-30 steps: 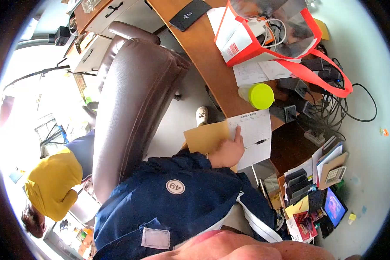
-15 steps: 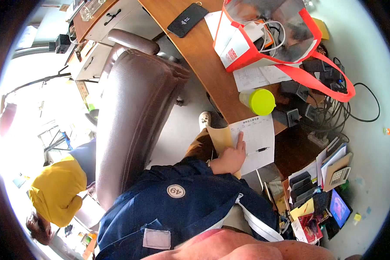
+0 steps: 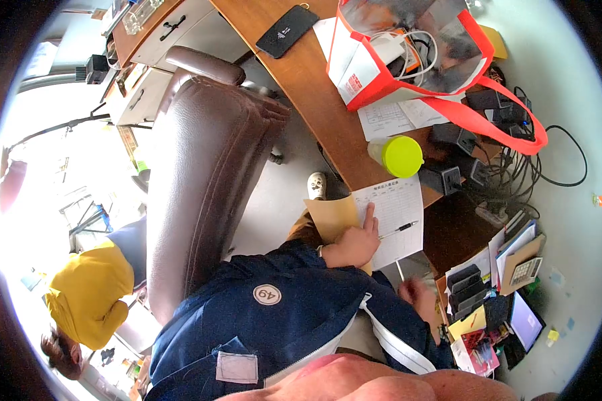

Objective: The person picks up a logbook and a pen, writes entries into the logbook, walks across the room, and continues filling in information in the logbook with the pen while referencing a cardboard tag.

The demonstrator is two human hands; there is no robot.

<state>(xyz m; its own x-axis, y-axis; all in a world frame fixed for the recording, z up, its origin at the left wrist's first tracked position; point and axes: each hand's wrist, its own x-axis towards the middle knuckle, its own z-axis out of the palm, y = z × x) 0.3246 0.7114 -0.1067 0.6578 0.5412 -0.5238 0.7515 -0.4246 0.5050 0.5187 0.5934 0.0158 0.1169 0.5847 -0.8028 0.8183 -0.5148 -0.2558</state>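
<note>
My left hand (image 3: 354, 244) grips an opened booklet at its fold, with the index finger stretched over the page. The booklet's white printed page (image 3: 401, 207) lies partly over the desk corner, and its tan cover (image 3: 329, 217) spreads to the left. A black and silver pen (image 3: 400, 229) rests across the page, beside my left fingers. My right hand (image 3: 418, 297) is below and right of the booklet, apart from it. Motion smears its fingers, and whether it holds anything is not visible. A jar with a lime-green lid (image 3: 403, 156) stands just above the page.
On the wooden desk (image 3: 301, 87) are a black phone (image 3: 287, 31) and a red-edged bag (image 3: 364, 73). Cables and black adapters (image 3: 453, 138) lie at the right. A brown chair (image 3: 207, 174) stands left; a person in yellow (image 3: 90, 287) is beyond it. Files and a screen (image 3: 526, 321) are lower right.
My right hand has come into view at the lower right. The tan cover narrowed as it tilted up, then spread wider again. The pen has shifted slightly on the page.
</note>
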